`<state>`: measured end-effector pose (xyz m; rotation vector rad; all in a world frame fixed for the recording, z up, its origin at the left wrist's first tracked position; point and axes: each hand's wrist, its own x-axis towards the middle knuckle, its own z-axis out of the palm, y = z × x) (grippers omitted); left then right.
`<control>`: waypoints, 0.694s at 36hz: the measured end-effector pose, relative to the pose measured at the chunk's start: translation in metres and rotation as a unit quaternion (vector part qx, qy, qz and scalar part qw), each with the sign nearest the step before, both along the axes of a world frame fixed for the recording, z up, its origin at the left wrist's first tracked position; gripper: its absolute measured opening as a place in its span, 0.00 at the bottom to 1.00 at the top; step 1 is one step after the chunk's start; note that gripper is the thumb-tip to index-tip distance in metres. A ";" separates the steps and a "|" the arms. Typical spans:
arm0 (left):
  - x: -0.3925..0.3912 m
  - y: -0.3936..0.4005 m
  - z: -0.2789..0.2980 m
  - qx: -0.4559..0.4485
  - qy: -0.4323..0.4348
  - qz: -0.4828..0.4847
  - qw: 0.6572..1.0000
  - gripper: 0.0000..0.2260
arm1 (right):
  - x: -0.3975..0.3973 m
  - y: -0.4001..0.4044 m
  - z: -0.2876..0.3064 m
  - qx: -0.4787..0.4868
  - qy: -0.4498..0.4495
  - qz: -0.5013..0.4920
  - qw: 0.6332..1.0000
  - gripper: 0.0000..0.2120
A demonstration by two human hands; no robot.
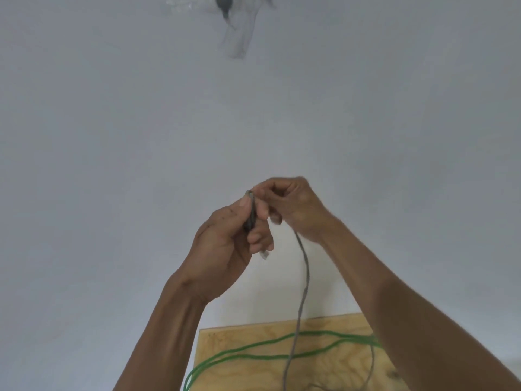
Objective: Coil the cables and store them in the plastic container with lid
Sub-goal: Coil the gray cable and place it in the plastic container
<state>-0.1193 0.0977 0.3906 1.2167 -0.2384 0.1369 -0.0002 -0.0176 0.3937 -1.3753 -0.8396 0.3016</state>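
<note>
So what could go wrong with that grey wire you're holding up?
The grey cable hangs down from the hands and crosses over the green cable on the wooden board. Pulling more of it up might snag the green one or drag it along. Also, the left hand pinches only a small bundle of loops, with the clear plug poking out below, so the loops could slip and spring apart while the right hand winds.

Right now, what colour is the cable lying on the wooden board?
Green cable, looped across the board; head view, the only one, shows it.
</note>
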 end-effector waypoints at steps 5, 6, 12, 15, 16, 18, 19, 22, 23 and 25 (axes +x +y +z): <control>0.002 0.005 0.015 0.007 -0.041 0.016 0.999 0.13 | -0.029 -0.007 -0.034 -0.042 0.005 0.011 0.999 0.19; 0.003 0.006 0.016 0.010 -0.044 0.027 0.999 0.13 | -0.034 -0.008 -0.037 -0.052 0.004 0.002 0.999 0.20; 0.006 0.005 0.020 0.011 -0.048 0.082 0.995 0.14 | -0.042 -0.017 -0.044 -0.091 -0.090 -0.066 0.990 0.16; 0.010 0.003 0.017 0.019 -0.045 0.101 0.994 0.16 | -0.043 -0.021 -0.040 -0.121 -0.155 -0.099 0.976 0.18; 0.011 0.003 0.015 0.030 -0.046 0.109 0.992 0.16 | -0.045 -0.022 -0.039 -0.125 -0.168 -0.110 0.972 0.16; 0.012 0.002 0.012 0.071 -0.051 0.133 0.987 0.14 | -0.047 -0.024 -0.036 -0.132 -0.186 -0.122 0.966 0.11; 0.012 0.003 0.011 0.084 -0.051 0.141 0.985 0.14 | -0.047 -0.025 -0.034 -0.139 -0.193 -0.122 0.964 0.10; 0.012 0.005 0.004 0.047 -0.030 0.145 0.988 0.17 | -0.051 -0.028 -0.028 -0.193 -0.222 -0.110 0.950 0.09; 0.013 0.006 0.002 0.030 -0.024 0.146 0.989 0.18 | -0.053 -0.029 -0.026 -0.213 -0.234 -0.104 0.943 0.10; 0.012 0.005 -0.001 0.034 -0.027 0.157 0.987 0.17 | -0.057 -0.027 -0.025 -0.247 -0.249 -0.086 0.933 0.10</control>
